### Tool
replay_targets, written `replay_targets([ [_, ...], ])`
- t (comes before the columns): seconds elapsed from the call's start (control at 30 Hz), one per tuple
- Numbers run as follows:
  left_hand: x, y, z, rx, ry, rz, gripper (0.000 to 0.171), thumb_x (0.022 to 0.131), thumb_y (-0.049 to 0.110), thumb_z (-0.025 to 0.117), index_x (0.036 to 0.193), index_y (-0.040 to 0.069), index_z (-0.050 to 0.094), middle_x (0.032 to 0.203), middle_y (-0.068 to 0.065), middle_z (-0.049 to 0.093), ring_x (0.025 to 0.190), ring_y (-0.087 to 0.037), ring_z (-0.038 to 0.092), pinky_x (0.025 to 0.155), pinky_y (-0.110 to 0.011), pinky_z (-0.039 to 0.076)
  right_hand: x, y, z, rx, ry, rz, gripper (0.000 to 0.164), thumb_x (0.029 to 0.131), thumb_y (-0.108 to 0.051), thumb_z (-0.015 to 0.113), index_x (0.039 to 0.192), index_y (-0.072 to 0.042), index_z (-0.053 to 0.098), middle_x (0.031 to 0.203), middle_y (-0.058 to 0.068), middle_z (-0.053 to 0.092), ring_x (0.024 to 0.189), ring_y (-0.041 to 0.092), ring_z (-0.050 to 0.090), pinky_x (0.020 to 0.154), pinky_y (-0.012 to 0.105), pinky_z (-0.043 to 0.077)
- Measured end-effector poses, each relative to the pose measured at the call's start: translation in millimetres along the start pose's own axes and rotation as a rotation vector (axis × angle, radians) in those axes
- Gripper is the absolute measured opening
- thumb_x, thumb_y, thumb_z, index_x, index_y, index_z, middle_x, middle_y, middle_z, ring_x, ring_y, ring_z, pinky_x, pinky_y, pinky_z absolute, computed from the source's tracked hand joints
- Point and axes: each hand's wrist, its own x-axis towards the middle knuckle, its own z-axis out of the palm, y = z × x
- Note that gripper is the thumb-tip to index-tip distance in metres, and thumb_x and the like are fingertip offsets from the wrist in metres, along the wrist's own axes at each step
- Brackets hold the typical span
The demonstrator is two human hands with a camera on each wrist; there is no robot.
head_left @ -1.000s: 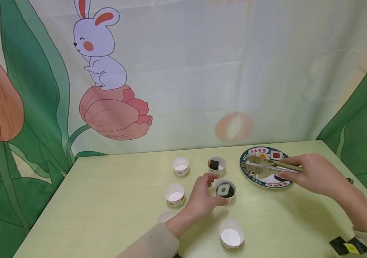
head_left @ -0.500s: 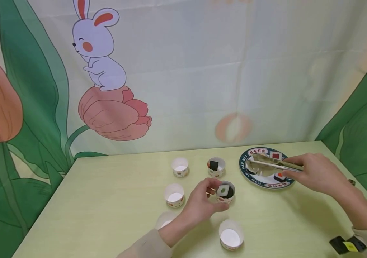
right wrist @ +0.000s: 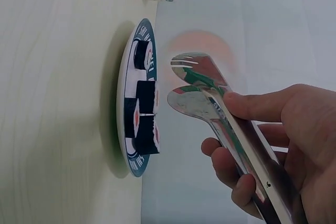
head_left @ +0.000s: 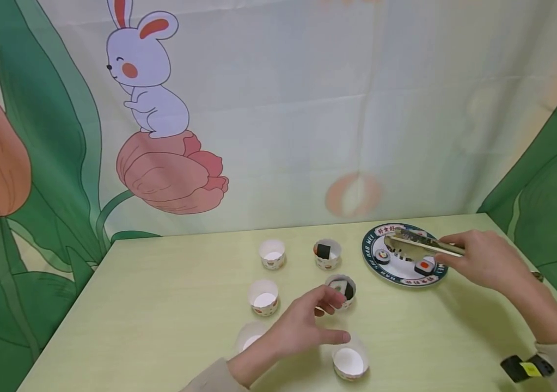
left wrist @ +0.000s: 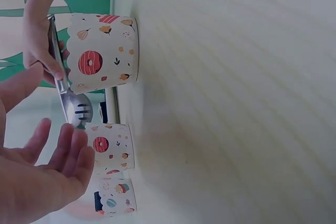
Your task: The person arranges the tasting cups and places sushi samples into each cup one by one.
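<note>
My left hand [head_left: 303,324] hovers with fingers spread and holds nothing, between a paper cup [head_left: 348,305] with a sushi roll [head_left: 341,287] in it and a nearer paper cup [head_left: 350,363]. In the left wrist view its fingers [left wrist: 71,153] are apart from the cups. My right hand [head_left: 484,260] grips metal serving tongs [head_left: 435,246] above a round plate [head_left: 372,267]. The right wrist view shows the tongs' slotted and smooth ends slightly apart with nothing between them. Several sushi pieces lie on the plate, among them one with a red centre [head_left: 424,265] and a round one [head_left: 382,256].
A back paper cup [head_left: 328,262] holds a black-wrapped sushi piece [head_left: 323,251]. To the left stand two more paper cups [head_left: 271,256] in view and a third cup [head_left: 250,333] partly hidden by my left forearm. A printed rabbit curtain [head_left: 278,120] rises behind the table [head_left: 160,305].
My left hand has drawn back from the cup with the sushi roll, toward the nearer cup. The tongs have shifted right above the plate, uncovering sushi pieces there.
</note>
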Motion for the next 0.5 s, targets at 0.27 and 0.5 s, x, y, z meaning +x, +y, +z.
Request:
replay_targets([
  [0.27,-6.6,-4.4,-1.6,0.010,-0.124,-0.007,0.058,0.078,0.004,0.090,0.129,0.007,0.062,0.124,-0.006,0.063,0.117,-0.027,0.057,0.106,-0.038,0.044,4.6,4.6,4.5,-0.027,0.024,0.039,0.058,0.092,-0.039,0.077,0.127,0.007,0.067,0.107,0.028,0.070,0.072,0.024,0.058,0.057,0.037,0.046],
  [0.5,-8.8,-10.8,2.3,0.059,-0.216,-0.008,0.063,0.075,0.004,0.092,0.129,0.006,0.060,0.124,-0.003,0.062,0.115,-0.015,0.056,0.107,-0.031,0.043,9.3,4.1,12.2,-0.038,0.024,0.081,0.056,0.094,-0.036,0.075,0.129,0.006,0.066,0.119,0.032,0.066,0.093,0.043,0.066,0.064,0.050,0.055],
])
